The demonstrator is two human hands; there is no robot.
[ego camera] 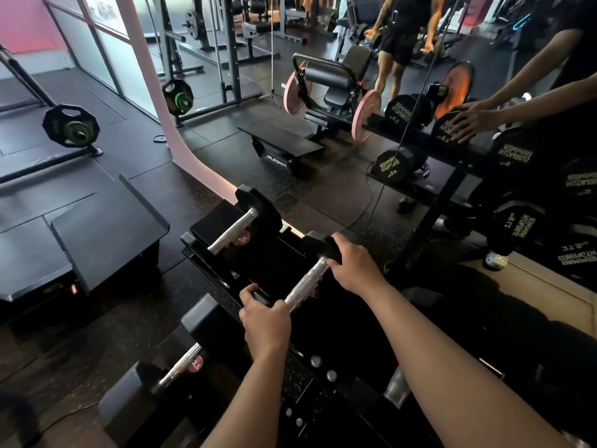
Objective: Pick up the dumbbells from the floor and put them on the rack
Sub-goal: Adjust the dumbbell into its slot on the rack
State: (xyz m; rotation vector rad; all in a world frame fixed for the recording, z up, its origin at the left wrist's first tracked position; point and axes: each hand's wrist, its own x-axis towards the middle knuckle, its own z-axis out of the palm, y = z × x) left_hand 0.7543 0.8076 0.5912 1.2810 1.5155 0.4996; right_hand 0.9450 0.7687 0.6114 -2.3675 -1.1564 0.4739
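My left hand (265, 321) clamps near head, right hand (353, 270) clamps far head of black hex dumbbell with knurled steel handle (303, 282); ends gripped, apparently to seat it level on black steel rack (323, 376), beside racked neighbour dumbbell (231, 236).

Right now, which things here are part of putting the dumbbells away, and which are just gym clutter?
Part of the job:
- held dumbbell, left hand and right hand on its ends
- rack
- dumbbell already racked
- 2.5 dumbbell, lower tier

Just about:
- pink plates
- barbell
- mirror
- platform
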